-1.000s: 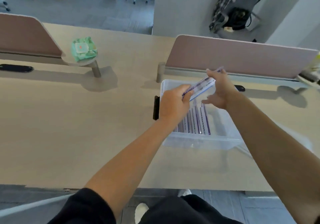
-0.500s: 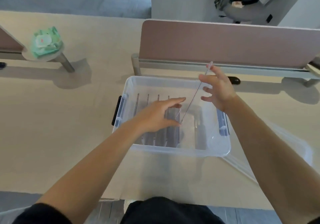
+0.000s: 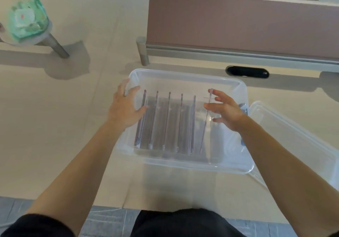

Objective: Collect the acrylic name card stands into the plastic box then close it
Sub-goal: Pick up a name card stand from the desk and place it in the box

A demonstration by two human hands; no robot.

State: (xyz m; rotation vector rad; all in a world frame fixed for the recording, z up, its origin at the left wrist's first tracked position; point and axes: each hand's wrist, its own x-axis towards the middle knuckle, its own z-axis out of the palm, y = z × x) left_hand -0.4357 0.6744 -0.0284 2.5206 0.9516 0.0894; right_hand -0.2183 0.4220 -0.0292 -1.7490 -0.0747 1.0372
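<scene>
Acrylic name card stands [image 3: 167, 121]: I count six clear sheets standing on edge in a row inside the plastic box [image 3: 185, 76], running near to far, the rightmost stand [image 3: 205, 126] set a little apart from the other five and leaning slightly. Box sits open on the desk [image 3: 55, 112], straight ahead of me. Left hand [image 3: 126, 109] is released, fingers spread and straight, over the box's left rim with the thumb against the leftmost sheet. Right hand [image 3: 226, 111] is also released, fingers splayed just right of the rightmost stand; the thumb tip meets the sheet's edge, though I cannot tell whether it presses. Lid [image 3: 295, 137] lies flat on the desk against the box's right side. Behind the box: a pink divider panel [image 3: 238, 22] and a black cable port [image 3: 247, 72]. Far left, a green wipes pack [image 3: 25, 19] on a round metal bracket.
</scene>
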